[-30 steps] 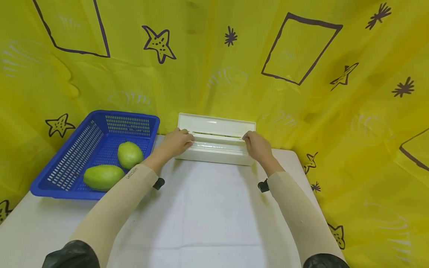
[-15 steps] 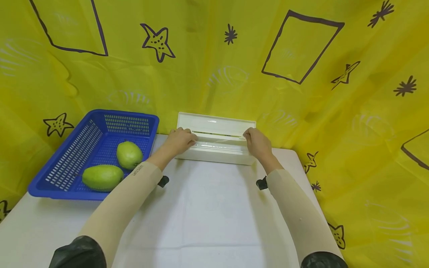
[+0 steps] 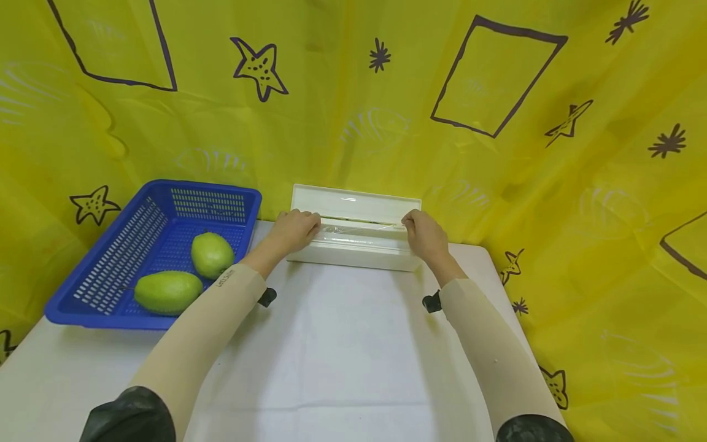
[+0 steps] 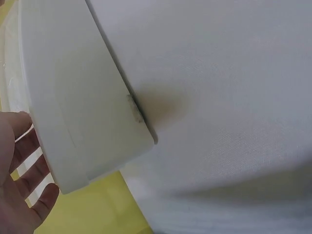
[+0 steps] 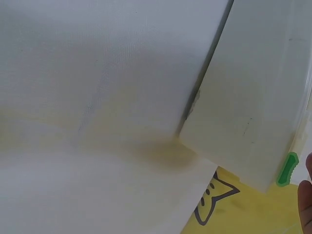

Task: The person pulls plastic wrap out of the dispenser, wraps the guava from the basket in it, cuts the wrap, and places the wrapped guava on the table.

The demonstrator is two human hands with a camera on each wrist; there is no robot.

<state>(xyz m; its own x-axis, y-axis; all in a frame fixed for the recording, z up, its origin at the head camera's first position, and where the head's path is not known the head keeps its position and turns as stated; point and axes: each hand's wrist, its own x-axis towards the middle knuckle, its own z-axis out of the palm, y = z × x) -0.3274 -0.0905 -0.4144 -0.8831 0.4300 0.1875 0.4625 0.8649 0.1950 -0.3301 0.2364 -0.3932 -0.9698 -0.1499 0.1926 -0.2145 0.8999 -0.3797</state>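
Observation:
In the head view, a white cling film dispenser (image 3: 353,256) stands at the table's back edge, lid (image 3: 353,200) raised. Clear, creased cling film (image 3: 359,232) stretches across its opening. My left hand (image 3: 293,232) is at the left end, pinching the film; in the left wrist view its fingers (image 4: 33,175) reach behind the box wall, so the grip is partly hidden. At the other end my right hand (image 3: 426,236) pinches the film with curled fingers. The right wrist view shows a green end piece (image 5: 287,169) beside right fingertips (image 5: 306,200).
A blue plastic basket (image 3: 110,320) holding two green, mango-like fruits (image 3: 168,293) sits on the left of the white-covered table (image 3: 353,344). A yellow patterned curtain (image 3: 353,147) hangs directly behind the dispenser and along the right side.
My left hand shifted slightly right, then back left and a little up. The film near it now looks more lifted and wrinkled. My right hand stays almost still.

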